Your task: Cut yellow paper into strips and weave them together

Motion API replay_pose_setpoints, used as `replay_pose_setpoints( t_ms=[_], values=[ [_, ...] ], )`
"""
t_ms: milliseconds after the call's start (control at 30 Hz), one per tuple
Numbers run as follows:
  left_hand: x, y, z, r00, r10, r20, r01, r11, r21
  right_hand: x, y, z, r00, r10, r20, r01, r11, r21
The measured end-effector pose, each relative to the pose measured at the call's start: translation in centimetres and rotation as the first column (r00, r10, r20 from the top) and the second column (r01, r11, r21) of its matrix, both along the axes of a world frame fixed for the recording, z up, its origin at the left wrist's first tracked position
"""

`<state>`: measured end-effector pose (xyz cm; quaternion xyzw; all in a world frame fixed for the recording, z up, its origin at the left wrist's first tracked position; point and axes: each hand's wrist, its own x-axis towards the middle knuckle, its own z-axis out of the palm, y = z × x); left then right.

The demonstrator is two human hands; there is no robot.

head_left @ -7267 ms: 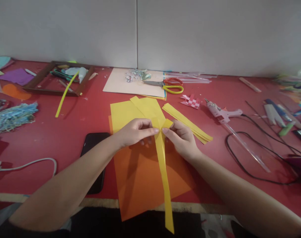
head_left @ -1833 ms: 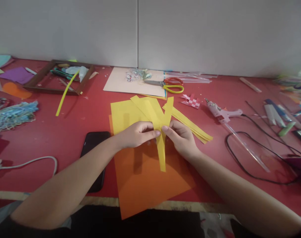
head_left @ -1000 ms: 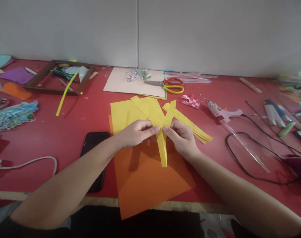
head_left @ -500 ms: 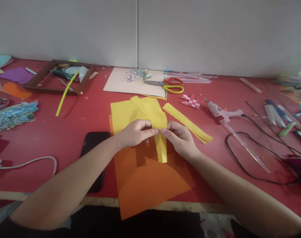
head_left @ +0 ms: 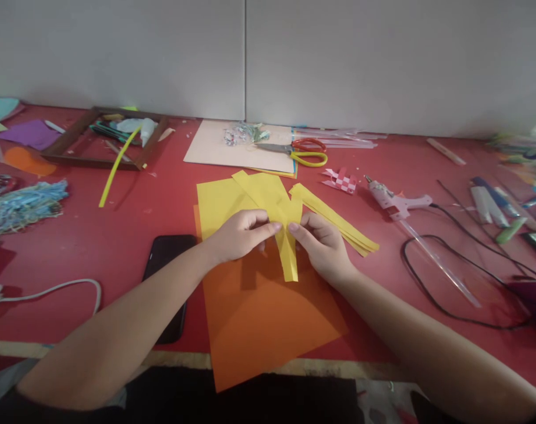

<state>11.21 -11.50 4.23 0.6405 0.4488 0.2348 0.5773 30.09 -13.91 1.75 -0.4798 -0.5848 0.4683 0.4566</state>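
Observation:
Between my two hands is a folded yellow paper strip (head_left: 288, 257), its lower end pointing toward me. My left hand (head_left: 244, 235) pinches it from the left with thumb and fingers. From the right, my right hand (head_left: 320, 241) pinches the same strip, thumb tip close to the other thumb. Beneath lie a yellow sheet (head_left: 215, 203) and a larger orange sheet (head_left: 268, 335). More yellow paper strips (head_left: 338, 221) lie stacked just right of my right hand. Fingers under the strip are partly hidden.
Scissors (head_left: 294, 151) rest on pale paper at the back. A woven pink paper piece (head_left: 342, 180) and a glue gun (head_left: 396, 200) with a looping cord lie to the right. A phone (head_left: 168, 253) is under my left forearm; a wooden tray (head_left: 56, 152) stands back left.
Both hands have shifted slightly away from me with the yellow strip. Its right upper part now stands out farther to the right, and its lower end has moved up a little.

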Motion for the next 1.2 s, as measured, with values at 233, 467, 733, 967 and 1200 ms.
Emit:
replay_pose_setpoints(
  t_ms=[233,467,733,967,1200],
  values=[
    [0.0,-0.2,-0.3,0.984,-0.172,0.055,0.173,0.985,-0.013,0.1,0.1,-0.2,1.000,-0.017,0.015,0.017,1.000,0.009],
    [-0.1,0.0,-0.8,0.993,-0.119,0.026,0.121,0.991,-0.052,0.1,0.0,-0.1,0.995,0.093,-0.045,-0.095,0.995,-0.026],
    [0.0,0.0,-0.4,0.990,-0.086,0.112,0.095,0.992,-0.081,-0.1,-0.2,0.0,0.996,0.067,-0.058,-0.066,0.998,0.021],
    [-0.1,0.1,-0.3,0.995,-0.043,0.085,0.050,0.995,-0.085,0.1,-0.2,0.0,0.999,-0.015,-0.036,0.015,1.000,0.005],
    [-0.2,-0.3,0.3,0.961,-0.248,0.126,0.264,0.956,-0.128,0.1,-0.2,0.0,0.998,-0.026,-0.052,0.025,0.999,-0.020]
  ],
)
